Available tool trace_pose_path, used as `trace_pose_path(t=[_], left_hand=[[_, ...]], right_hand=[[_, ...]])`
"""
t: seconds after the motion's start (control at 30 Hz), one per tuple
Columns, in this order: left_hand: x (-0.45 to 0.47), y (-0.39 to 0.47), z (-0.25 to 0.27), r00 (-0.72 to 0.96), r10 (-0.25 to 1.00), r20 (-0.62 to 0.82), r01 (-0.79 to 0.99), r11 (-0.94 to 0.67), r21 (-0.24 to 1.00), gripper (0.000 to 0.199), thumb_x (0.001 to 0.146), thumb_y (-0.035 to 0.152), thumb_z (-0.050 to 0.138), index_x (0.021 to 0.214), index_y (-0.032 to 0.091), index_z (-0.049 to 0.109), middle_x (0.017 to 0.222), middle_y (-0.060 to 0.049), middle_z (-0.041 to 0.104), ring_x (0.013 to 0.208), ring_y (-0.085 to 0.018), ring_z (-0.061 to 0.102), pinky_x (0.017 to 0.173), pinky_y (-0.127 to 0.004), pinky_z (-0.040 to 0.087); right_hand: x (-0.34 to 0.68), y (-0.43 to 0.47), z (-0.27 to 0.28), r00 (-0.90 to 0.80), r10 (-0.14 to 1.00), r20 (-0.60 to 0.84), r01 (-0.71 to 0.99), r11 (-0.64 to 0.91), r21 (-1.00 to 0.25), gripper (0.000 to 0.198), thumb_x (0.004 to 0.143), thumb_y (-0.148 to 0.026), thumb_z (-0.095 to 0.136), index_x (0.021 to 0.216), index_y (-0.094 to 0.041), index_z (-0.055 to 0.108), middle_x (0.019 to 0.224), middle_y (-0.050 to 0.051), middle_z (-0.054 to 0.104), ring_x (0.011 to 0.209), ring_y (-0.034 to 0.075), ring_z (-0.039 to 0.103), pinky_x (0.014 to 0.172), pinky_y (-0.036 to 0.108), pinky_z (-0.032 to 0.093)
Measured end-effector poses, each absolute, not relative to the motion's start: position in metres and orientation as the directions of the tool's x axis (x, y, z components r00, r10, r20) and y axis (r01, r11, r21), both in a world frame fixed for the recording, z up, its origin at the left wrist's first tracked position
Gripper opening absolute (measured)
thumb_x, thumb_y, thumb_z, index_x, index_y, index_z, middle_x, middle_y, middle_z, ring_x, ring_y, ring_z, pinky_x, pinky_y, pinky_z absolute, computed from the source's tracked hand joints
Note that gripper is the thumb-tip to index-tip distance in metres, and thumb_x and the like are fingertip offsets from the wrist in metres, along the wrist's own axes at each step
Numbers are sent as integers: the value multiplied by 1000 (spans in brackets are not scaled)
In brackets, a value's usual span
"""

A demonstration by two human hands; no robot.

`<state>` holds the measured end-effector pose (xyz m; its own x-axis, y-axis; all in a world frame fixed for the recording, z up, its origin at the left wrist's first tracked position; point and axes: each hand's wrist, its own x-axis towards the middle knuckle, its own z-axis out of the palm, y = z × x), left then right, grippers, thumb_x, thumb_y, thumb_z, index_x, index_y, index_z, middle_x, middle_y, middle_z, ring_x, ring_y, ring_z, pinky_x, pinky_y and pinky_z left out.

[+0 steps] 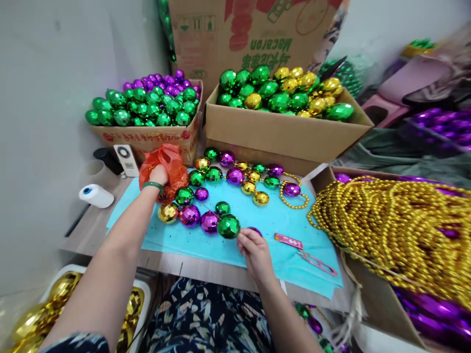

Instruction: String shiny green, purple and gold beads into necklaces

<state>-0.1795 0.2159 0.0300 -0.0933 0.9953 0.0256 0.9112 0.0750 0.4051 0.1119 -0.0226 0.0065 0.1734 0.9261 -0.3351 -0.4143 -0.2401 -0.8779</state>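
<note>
My left hand [159, 175], with a green bangle [153, 185] at its wrist, reaches into a crumpled red plastic bag [172, 156] of small orange-red beads [177, 182]; its fingers are hidden. With fingertips pinched at one end, my right hand [253, 249] holds a shiny green faceted bead [228, 226] above the blue cloth [253, 252]. A thin needle or wire slants up-left from that bead. Large purple beads [190, 215] and a gold bead [168, 213] lie in a row beside it. Behind my right fingers, another purple bead [255, 231] partly shows.
A strand with a gold chain [294, 206] lies farther back. Pink thread snips [318, 264] and a pink packet [289, 240] rest at right. Cardboard boxes [287, 132] of beads line the back; gold bead chains [390, 235] fill the right box. A thread spool [96, 195] lies left.
</note>
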Motion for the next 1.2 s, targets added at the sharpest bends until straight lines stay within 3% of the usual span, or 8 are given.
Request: trace_pose_path(t=[0.33,0.4,0.47,0.53,0.6,0.67,0.77,1.2], left_hand=[[-185,187,53,-195,973,127,954,159,253,29,86,15,44,104,2,63,112,-27,63,109,-35,58,93,-47,42],[-173,163,66,-173,944,282,929,61,366,27,86,22,49,105,10,64,112,-19,65,111,-31,56,99,-45,39],[-153,134,75,-175,915,363,786,-92,611,24,84,31,56,99,15,67,106,-11,67,107,-26,57,99,-40,41],[-130,104,78,-167,961,222,406,-138,903,23,79,32,62,93,16,68,93,-7,70,91,-20,63,85,-33,49],[-109,83,76,-28,999,-38,-63,36,997,25,75,33,67,92,14,69,81,-6,69,78,-17,64,70,-28,51],[-95,71,70,118,972,-203,-369,233,900,27,72,31,71,91,13,69,77,-6,68,71,-15,64,63,-24,50],[-88,66,63,198,942,-271,-560,336,757,24,72,25,74,92,12,69,78,-5,68,69,-12,65,60,-21,51],[-87,63,64,215,939,-268,-675,341,654,14,81,19,66,93,12,66,80,-4,67,70,-11,65,61,-20,51]], right_hand=[[107,-24,2,183,929,-321,-399,-228,-888,25,60,-37,76,71,-16,66,49,-3,49,45,8,38,42,21,24],[108,-25,2,207,927,-312,-386,-216,-897,25,61,-38,76,71,-16,67,50,-3,49,46,8,39,42,20,25],[109,-25,1,230,927,-295,-363,-199,-910,25,62,-38,75,72,-17,68,50,-3,49,47,8,40,42,21,27],[110,-25,1,259,929,-266,-333,-173,-927,25,63,-39,75,73,-17,68,50,-2,48,47,8,40,42,21,27],[110,-26,0,289,927,-238,-302,-148,-942,25,64,-39,75,73,-16,69,51,-2,49,47,9,39,42,21,27],[110,-27,0,307,925,-224,-281,-137,-950,25,64,-39,75,74,-16,70,51,-2,50,46,9,39,42,22,27],[111,-29,-1,309,923,-229,-276,-144,-950,25,63,-38,76,73,-17,71,51,-2,49,46,8,39,41,21,27],[114,-30,0,343,915,-213,-237,-135,-962,23,64,-38,76,74,-17,72,53,-1,51,48,9,41,43,22,29]])
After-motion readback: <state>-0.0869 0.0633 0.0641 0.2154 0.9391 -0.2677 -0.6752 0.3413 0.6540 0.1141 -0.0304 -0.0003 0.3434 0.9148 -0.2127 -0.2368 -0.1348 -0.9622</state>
